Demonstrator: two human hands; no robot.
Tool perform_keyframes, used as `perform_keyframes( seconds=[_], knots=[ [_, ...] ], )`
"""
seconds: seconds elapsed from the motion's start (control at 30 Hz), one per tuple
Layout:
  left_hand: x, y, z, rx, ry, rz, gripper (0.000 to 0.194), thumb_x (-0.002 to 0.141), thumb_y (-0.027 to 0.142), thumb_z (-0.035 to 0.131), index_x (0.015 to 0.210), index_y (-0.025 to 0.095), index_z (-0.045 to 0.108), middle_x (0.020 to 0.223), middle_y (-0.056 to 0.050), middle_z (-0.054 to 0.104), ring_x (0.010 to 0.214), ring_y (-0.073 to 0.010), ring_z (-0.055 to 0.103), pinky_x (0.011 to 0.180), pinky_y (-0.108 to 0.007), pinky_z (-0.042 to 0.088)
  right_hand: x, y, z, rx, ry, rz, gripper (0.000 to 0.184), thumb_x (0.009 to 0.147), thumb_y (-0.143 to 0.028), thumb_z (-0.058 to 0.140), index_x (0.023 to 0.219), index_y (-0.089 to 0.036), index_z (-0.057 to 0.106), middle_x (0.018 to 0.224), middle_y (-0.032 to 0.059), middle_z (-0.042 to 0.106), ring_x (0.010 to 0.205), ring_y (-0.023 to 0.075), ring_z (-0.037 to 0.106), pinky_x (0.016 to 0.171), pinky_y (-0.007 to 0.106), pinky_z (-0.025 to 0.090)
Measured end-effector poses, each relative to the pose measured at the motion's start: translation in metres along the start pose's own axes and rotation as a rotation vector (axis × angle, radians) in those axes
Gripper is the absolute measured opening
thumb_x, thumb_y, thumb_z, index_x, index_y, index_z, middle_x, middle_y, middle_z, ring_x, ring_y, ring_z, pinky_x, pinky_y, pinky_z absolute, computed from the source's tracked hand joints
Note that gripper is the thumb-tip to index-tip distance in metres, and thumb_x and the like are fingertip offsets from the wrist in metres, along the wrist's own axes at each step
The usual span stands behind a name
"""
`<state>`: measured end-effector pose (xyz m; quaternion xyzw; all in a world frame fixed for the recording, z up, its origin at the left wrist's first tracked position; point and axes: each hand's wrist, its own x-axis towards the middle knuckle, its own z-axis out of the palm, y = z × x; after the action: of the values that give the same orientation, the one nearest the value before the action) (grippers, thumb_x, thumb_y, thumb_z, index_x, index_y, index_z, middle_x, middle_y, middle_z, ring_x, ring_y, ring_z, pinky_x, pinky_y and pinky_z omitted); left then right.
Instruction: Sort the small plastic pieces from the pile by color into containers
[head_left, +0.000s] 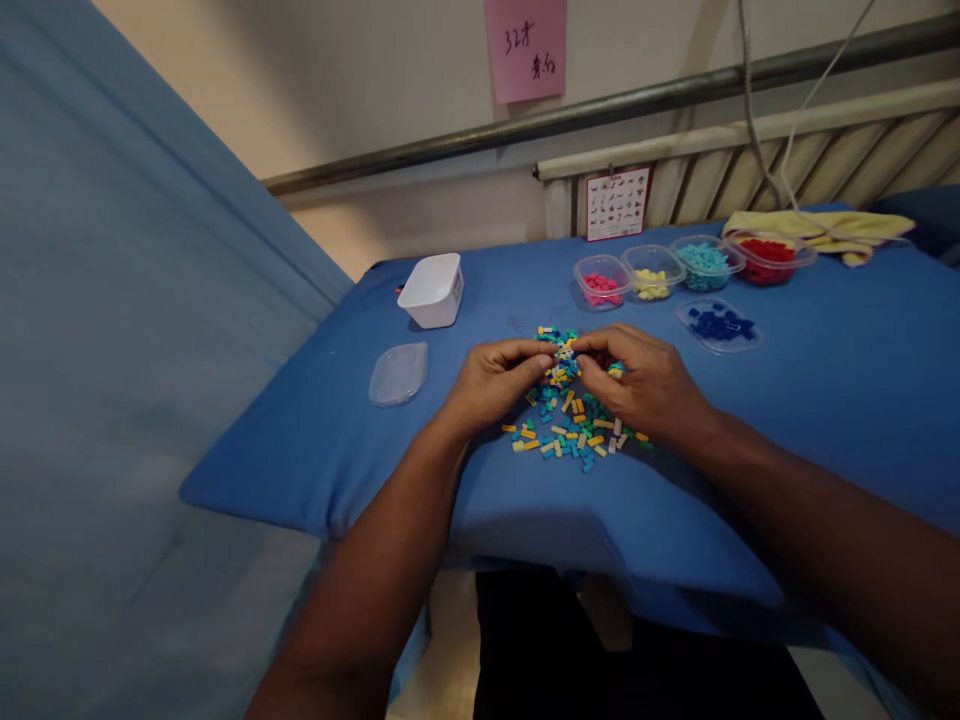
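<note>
A loose pile of small building bricks [570,408] in yellow, teal, green, blue and white is spread on the blue-covered table in front of me. Over its far part my left hand [499,375] comes in from the left, thumb and forefinger pinched together. Facing it from the right, my right hand [637,375] is also closed in a pinch, its fingertips close to the left ones. Whatever lies between the fingertips is too small to tell from the bricks behind. The right hand hides part of the pile.
Behind the pile, clear tubs hold pink bricks [601,290], yellow bricks [651,284], turquoise bricks [703,265] and red bricks [768,260]. Dark blue bricks [720,323] lie in a clear lid. At left are a white box [433,290] and a clear lid [399,374]. A yellow cloth [847,232] lies back right.
</note>
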<state>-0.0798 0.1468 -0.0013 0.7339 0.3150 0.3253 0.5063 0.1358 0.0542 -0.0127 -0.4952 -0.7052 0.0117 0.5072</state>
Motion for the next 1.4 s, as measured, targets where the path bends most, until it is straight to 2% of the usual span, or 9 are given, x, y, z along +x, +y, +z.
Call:
perform_keyframes(
  seconds=[0.07, 0.2, 0.37, 0.47, 0.53, 0.63, 0.83, 1.1, 1.4],
  knots=[
    [-0.001, -0.002, -0.013, 0.256, 0.023, 0.115, 0.025, 0.095, 0.036, 0.076, 0.111, 0.019, 0.086, 0.103, -0.009, 0.08, 0.094, -0.0204, 0.072, 0.088, -0.035, 0.056, 0.004, 0.009, -0.007, -0.049, 0.026, 0.021, 0.018, 0.1, -0.022, 0.062, 0.111, -0.026, 0.077, 0.095, 0.0066, 0.079, 0.082, 0.0246, 0.073, 0.079, 0.041, 0.06],
    [-0.005, -0.004, -0.027, 0.619, -0.131, 0.255, 0.024, 0.099, 0.027, 0.066, 0.111, 0.02, 0.085, 0.11, -0.01, 0.078, 0.104, -0.023, 0.072, 0.096, -0.038, 0.055, 0.012, 0.044, -0.039, -0.274, 0.014, 0.118, 0.022, 0.096, -0.02, 0.065, 0.113, -0.021, 0.079, 0.099, 0.0124, 0.08, 0.085, 0.0285, 0.072, 0.08, 0.044, 0.056],
    [-0.004, -0.002, -0.016, 0.814, -0.227, 0.319, 0.031, 0.106, 0.035, 0.059, 0.122, 0.022, 0.083, 0.115, -0.011, 0.076, 0.11, -0.0255, 0.069, 0.099, -0.041, 0.052, 0.004, 0.098, -0.089, -0.65, -0.011, 0.349, 0.023, 0.096, -0.023, 0.071, 0.114, -0.018, 0.084, 0.105, 0.0213, 0.081, 0.086, 0.0301, 0.07, 0.074, 0.043, 0.045],
    [-0.001, -0.003, -0.012, 0.896, -0.252, 0.342, 0.033, 0.107, 0.031, 0.055, 0.121, 0.022, 0.083, 0.111, -0.012, 0.075, 0.106, -0.0254, 0.069, 0.095, -0.04, 0.052, -0.004, 0.118, -0.1, -0.752, -0.071, 0.444, 0.022, 0.095, -0.029, 0.076, 0.112, -0.019, 0.086, 0.101, 0.0218, 0.08, 0.079, 0.0304, 0.069, 0.069, 0.043, 0.044],
    [0.0, -0.004, -0.014, 0.899, -0.273, 0.332, 0.033, 0.104, 0.024, 0.055, 0.12, 0.021, 0.084, 0.106, -0.011, 0.075, 0.103, -0.0246, 0.069, 0.092, -0.038, 0.052, -0.005, 0.117, -0.094, -0.732, -0.051, 0.386, 0.023, 0.094, -0.029, 0.077, 0.113, -0.019, 0.086, 0.103, 0.0212, 0.081, 0.084, 0.0346, 0.072, 0.07, 0.046, 0.05],
    [-0.001, -0.003, -0.022, 0.859, -0.277, 0.286, 0.035, 0.097, 0.017, 0.058, 0.12, 0.021, 0.083, 0.106, -0.009, 0.076, 0.1, -0.0234, 0.069, 0.09, -0.037, 0.052, 0.0, 0.092, -0.066, -0.505, -0.049, 0.093, 0.024, 0.1, -0.026, 0.068, 0.118, -0.022, 0.082, 0.113, 0.0161, 0.082, 0.102, 0.0374, 0.076, 0.086, 0.053, 0.06],
    [-0.004, -0.002, -0.032, 0.771, -0.146, 0.231, 0.03, 0.094, 0.016, 0.061, 0.115, 0.019, 0.082, 0.108, -0.009, 0.076, 0.101, -0.0228, 0.069, 0.091, -0.036, 0.053, 0.003, 0.02, 0.006, -0.1, -0.513, -0.308, 0.034, 0.112, -0.028, 0.055, 0.138, -0.017, 0.074, 0.146, 0.0177, 0.073, 0.136, 0.0335, 0.068, 0.118, 0.054, 0.054],
    [-0.003, -0.004, -0.023, 0.887, -0.285, 0.283, 0.034, 0.102, 0.023, 0.057, 0.124, 0.021, 0.082, 0.101, -0.009, 0.072, 0.098, -0.0233, 0.067, 0.089, -0.036, 0.051, 0.002, 0.023, -0.013, -0.072, -0.651, -0.31, 0.026, 0.112, -0.035, 0.058, 0.105, -0.021, 0.079, 0.1, 0.0098, 0.08, 0.095, 0.0259, 0.075, 0.092, 0.043, 0.059],
    [-0.004, 0.009, -0.021, 0.878, -0.302, 0.159, 0.029, 0.093, 0.02, 0.062, 0.115, 0.019, 0.08, 0.109, -0.008, 0.074, 0.092, -0.0227, 0.066, 0.085, -0.037, 0.052, -0.006, 0.044, -0.013, -0.252, -0.437, -0.093, 0.026, 0.106, -0.023, 0.058, 0.116, -0.019, 0.082, 0.11, 0.0123, 0.084, 0.1, 0.0292, 0.077, 0.088, 0.042, 0.059]
  ],
)
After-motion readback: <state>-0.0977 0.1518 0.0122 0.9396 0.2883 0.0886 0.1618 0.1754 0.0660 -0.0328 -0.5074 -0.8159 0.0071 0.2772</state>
